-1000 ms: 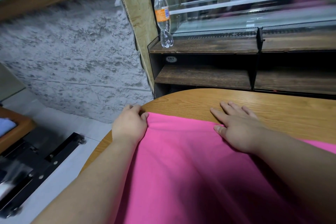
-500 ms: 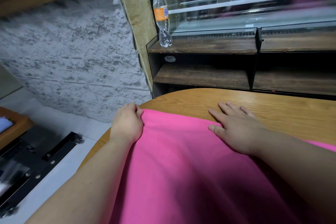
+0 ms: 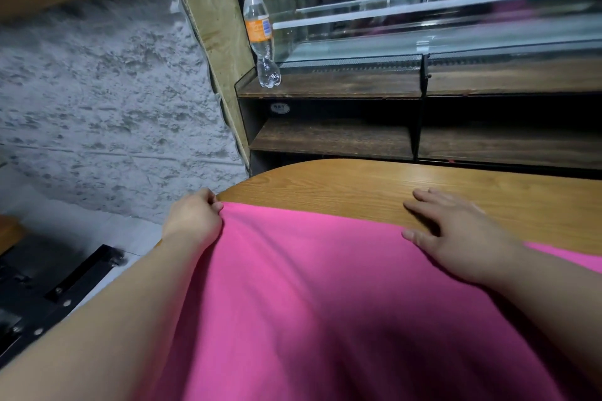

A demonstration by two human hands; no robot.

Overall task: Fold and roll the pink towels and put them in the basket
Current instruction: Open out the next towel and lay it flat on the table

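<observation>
Wood-grain counter (image 3: 374, 182) with a rounded far-left end carries the pink towel (image 3: 325, 286), which lies spread flat over its near part and runs out of view at the bottom and right. The towel's far edge crosses from left to right, leaving a strip of bare wood beyond.

The left hand (image 3: 192, 220) sits at the towel's far-left corner, right at the counter's edge. Its fingers (image 3: 210, 202) are curled round the cloth's corner and grip it, by the look of it to pull that corner taut and square.

The right hand (image 3: 456, 234) lies palm down on the far edge further right, with its fingers (image 3: 426, 197) straight, spread and holding nothing. The palm rests on the cloth while the fingertips reach past it onto bare wood. I judge this pressing pins the edge so the sheet lies smooth for a first fold.

No fold or roll shows yet, and no basket is in view. Beyond the counter stands a dark wooden shelf unit (image 3: 329, 137) with a clear plastic bottle (image 3: 260, 32) upright on its top left corner, well apart from the towel.
</observation>
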